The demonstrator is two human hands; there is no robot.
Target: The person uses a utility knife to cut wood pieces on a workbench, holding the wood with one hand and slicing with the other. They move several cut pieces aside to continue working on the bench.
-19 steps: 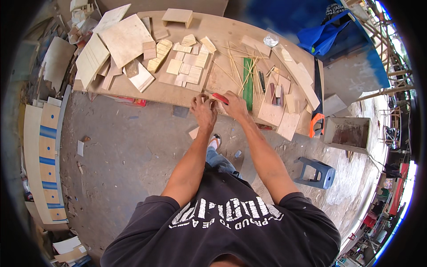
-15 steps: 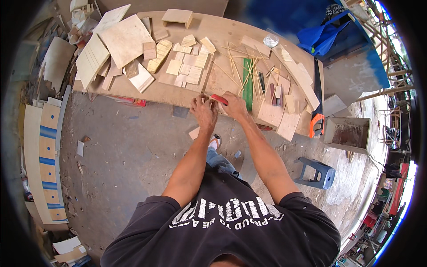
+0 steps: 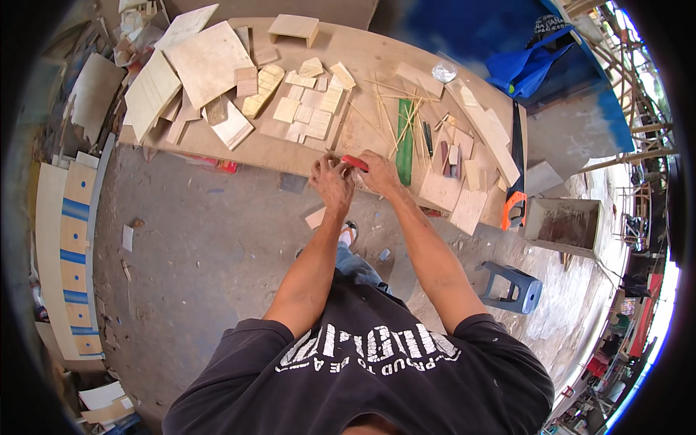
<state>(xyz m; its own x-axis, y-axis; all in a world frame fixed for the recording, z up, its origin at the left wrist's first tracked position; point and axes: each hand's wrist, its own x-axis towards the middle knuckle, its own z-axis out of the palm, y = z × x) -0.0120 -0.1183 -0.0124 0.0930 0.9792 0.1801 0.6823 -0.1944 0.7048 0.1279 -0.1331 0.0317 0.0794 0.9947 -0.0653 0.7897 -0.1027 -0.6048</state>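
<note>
Hands meet at the near edge of the tabletop point(image 3: 290, 156): the right hand point(image 3: 380, 176) has its grip pinching a red tool point(image 3: 355, 162), and the left hand point(image 3: 332, 181) is curled beside it, touching, its hold hidden. At two o'clock lies a green ruler point(image 3: 404, 130) among thin sticks point(image 3: 384, 109); at eleven, small plywood squares point(image 3: 308, 112).

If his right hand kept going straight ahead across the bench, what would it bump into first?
Probably the green strip and the thin bamboo sticks just beyond the right hand, though depth is hard to judge.
</note>
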